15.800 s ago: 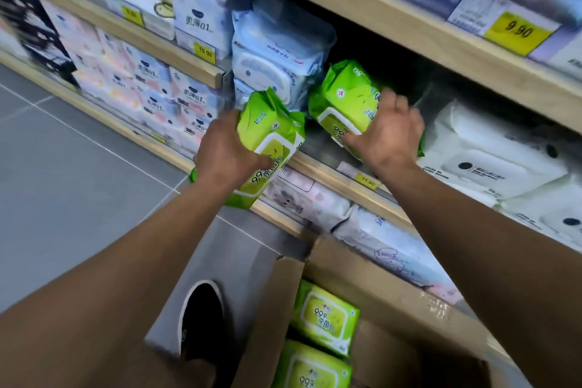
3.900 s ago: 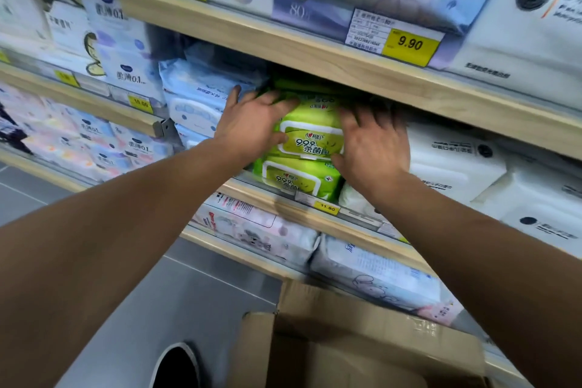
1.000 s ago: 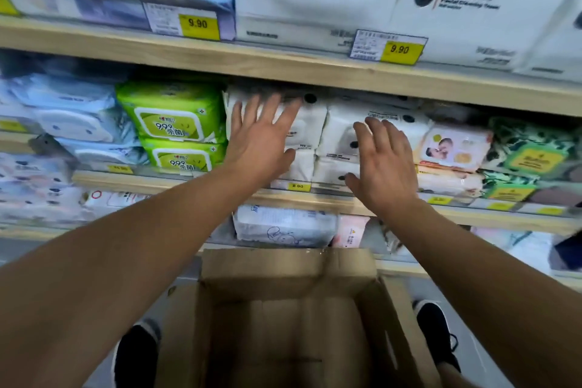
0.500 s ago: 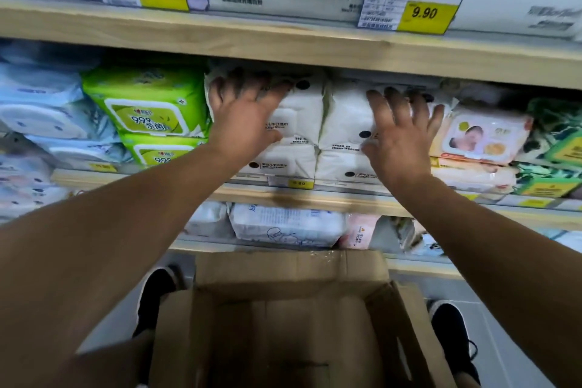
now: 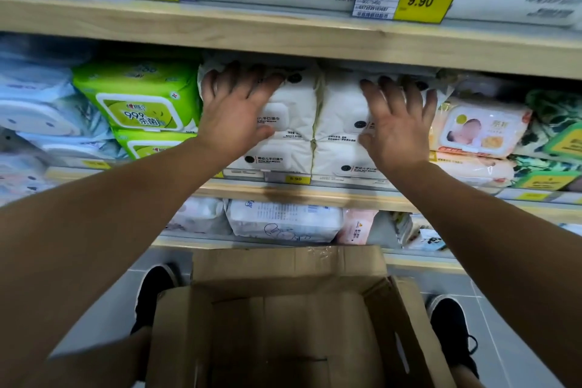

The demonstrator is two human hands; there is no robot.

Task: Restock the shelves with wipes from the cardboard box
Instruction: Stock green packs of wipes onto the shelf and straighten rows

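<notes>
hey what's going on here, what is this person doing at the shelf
A person is stocking wipes in a shop aisle. Both hands lie flat with spread fingers against white wipe packs on the middle shelf: the left hand on the left stack, the right hand on the right stack. Green wipe packs sit stacked just to the left. The cardboard box at the person's feet looks empty.
</notes>
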